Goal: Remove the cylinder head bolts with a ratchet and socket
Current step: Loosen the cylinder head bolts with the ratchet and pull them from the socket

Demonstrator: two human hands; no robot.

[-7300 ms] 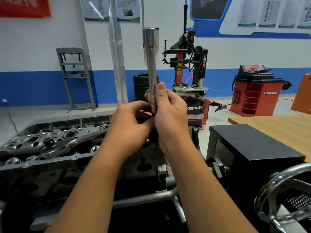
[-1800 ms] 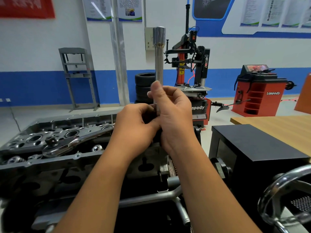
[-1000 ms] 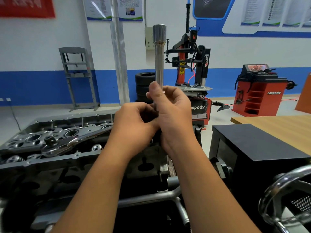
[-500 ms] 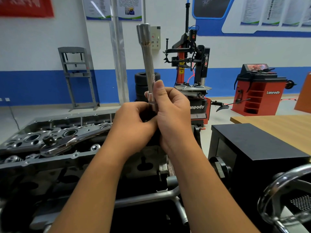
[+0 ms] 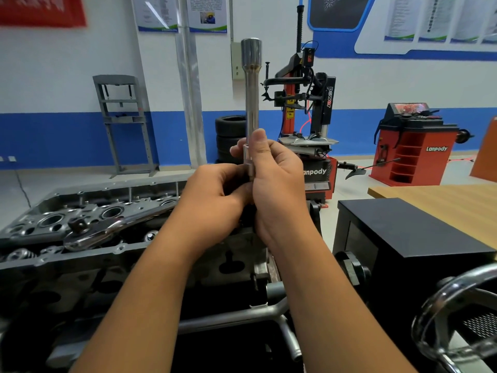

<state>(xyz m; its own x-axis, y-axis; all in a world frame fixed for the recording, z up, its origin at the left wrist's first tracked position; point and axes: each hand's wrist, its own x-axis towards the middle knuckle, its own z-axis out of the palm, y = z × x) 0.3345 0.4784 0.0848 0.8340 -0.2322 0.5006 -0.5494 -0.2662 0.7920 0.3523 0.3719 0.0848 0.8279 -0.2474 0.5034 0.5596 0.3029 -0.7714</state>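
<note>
- Half a second ago the extension bar [image 5: 251, 103] leaned to the left; now it stands nearly upright again, while both hands have stayed together at its lower end.
- The right hand [image 5: 274, 181] is wrapped round the bar's foot, thumb lying up the shaft and fingers curled behind it. This looks like a steadying grip, keeping the long bar in line.
- The left hand [image 5: 215, 195] is curled in just left of the right thumb, its fingertips hidden. It seems to pinch a small part against the bar's base, probably a socket or adapter being fitted or pulled, but what it holds cannot be seen.
- The bar's wide end sits high above the fingers, out of reach of either hand.
- The ratchet [image 5: 113, 227] lies untouched well to the left of the left hand, on top of the cylinder head [image 5: 67, 211], its square drive facing up, likely parked there for pickup.
- No bolt is being worked yet; this appears to be tool assembly.
- A black box [image 5: 403, 230] stands to the right of the right forearm.
</note>
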